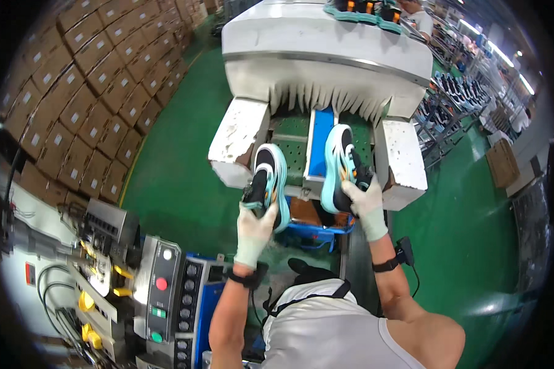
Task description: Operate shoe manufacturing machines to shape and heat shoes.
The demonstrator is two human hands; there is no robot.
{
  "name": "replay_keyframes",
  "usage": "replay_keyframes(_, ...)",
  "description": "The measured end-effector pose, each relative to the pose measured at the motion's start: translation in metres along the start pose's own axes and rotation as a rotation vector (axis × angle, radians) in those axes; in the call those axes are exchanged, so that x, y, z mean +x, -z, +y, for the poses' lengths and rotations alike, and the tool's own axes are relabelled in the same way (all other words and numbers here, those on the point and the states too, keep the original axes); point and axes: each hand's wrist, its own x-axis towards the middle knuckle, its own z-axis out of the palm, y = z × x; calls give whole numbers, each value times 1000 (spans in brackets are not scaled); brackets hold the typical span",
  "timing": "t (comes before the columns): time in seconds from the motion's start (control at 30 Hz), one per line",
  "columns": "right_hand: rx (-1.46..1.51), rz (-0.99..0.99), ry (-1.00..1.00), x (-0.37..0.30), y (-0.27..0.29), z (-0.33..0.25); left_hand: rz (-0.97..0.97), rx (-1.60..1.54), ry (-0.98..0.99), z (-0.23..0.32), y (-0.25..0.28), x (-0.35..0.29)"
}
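Note:
My left hand (254,232), in a white glove, is closed round the heel end of a black and white sneaker (279,187) with a thick mint-green sole. My right hand (367,208), gloved too, grips a matching sneaker (331,178) near its heel and side. Both shoes are held apart, toes pointing away from me, over the near end of a white machine (326,43). The right shoe overlaps the edge of a blue belt strip (318,142). Green perforated plates (289,132) flank that strip, and part of them is hidden behind the shoes.
A fringed curtain (326,96) hangs over the machine's mouth, between two white side blocks (403,154). More sneakers (363,17) stand on top. At left is a control panel (162,289) with buttons; stacked cartons (86,92) stand behind. Shoe racks (443,117) are at right.

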Motion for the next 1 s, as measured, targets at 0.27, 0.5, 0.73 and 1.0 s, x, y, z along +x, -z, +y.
replay_keyframes(0.27,-631,211,-200,220,-31,49,43,375,-335,-77,-131,250)
replay_keyframes(0.5,-738,463,472,234,-33,66,-55,145,-327,-44,-129,221)
replay_keyframes(0.73,-38,-1171,-54,-85,-253,65,171,158,542,-143,51,-149)
replay_keyframes(1.0,-106,-1977,82,-326,-301,49,1696,602,1007,-146,98,-636)
